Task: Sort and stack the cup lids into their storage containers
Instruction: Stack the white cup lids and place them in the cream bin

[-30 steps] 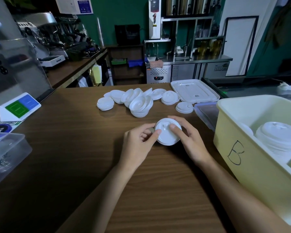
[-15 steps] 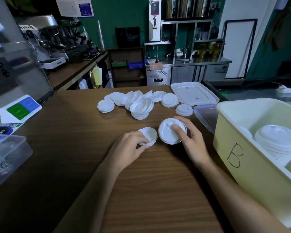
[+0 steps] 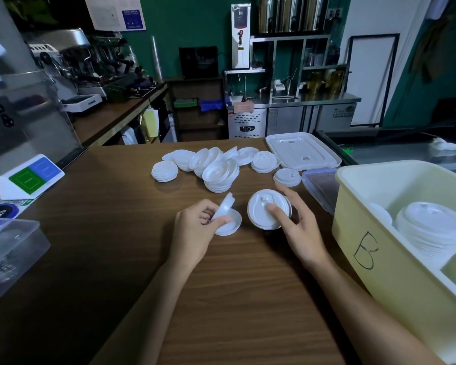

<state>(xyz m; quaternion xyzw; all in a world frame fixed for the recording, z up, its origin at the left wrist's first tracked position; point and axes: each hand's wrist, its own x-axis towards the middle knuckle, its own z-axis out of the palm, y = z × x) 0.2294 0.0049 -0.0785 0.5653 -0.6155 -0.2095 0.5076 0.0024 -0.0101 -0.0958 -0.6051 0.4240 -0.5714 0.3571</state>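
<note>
One big brown table (image 3: 103, 246) lies under both hands. To the right of the right hand (image 3: 298, 227) stands a yellow bin (image 3: 379, 272) with a black letter B on its side. Inside the bin sits a tall stack of white lids (image 3: 429, 233). Far to the left of the left hand (image 3: 195, 233), at the table's edge, is a clear box (image 3: 8, 248). Out past the right hand lies a flat white cover (image 3: 300, 151). A see-through tub (image 3: 319, 185) sits between that cover and the bin.

Out past the left hand's fingers, a loose pile of lids (image 3: 216, 169) is spread on the table, and some lean on each other. A card (image 3: 29, 177) with a green square and a blue square stands far off to the left of the left hand. A neat stack (image 3: 164, 171) sits at the left end of the pile. A short stack (image 3: 287, 177) sits just past the right hand's fingertips.

The right hand grips a big lid (image 3: 263, 214). Its thumb presses on top and its fingers curl round the far edge. The left hand pinches a small lid (image 3: 225, 205) that is tipped up on its edge. A second small lid (image 3: 231, 225) lies flat right below it, by the thumb. I cannot tell if it rests on the table or is held too. The big lid is just beside the small ones, not touching them.
</note>
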